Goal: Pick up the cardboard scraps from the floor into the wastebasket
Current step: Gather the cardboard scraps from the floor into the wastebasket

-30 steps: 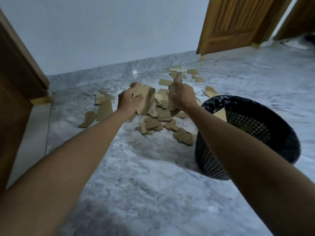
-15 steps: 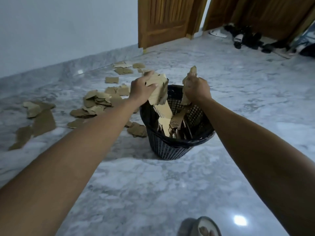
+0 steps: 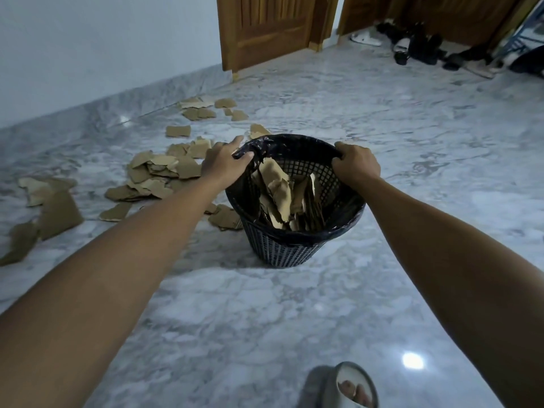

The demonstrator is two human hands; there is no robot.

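Note:
A black mesh wastebasket (image 3: 282,248) lined with a black bag stands on the marble floor in the middle of the view. Several brown cardboard scraps (image 3: 278,192) stand upright inside it. My left hand (image 3: 225,161) pinches the bag at the basket's left rim. On the right rim, my right hand (image 3: 354,164) is closed over the edge. More cardboard scraps (image 3: 159,173) lie scattered on the floor to the left of the basket and further back towards the wall (image 3: 200,108).
A wooden door (image 3: 265,28) stands at the back, with a second doorway to its right. Shoes and sandals (image 3: 424,47) lie at the back right. My slippered foot (image 3: 350,385) shows at the bottom edge. A white wall with a marble skirting runs along the left.
Both hands carried scraps from the floor pile over the basket and let them go inside. They now hold the basket's rim. The view has swung right towards the basket.

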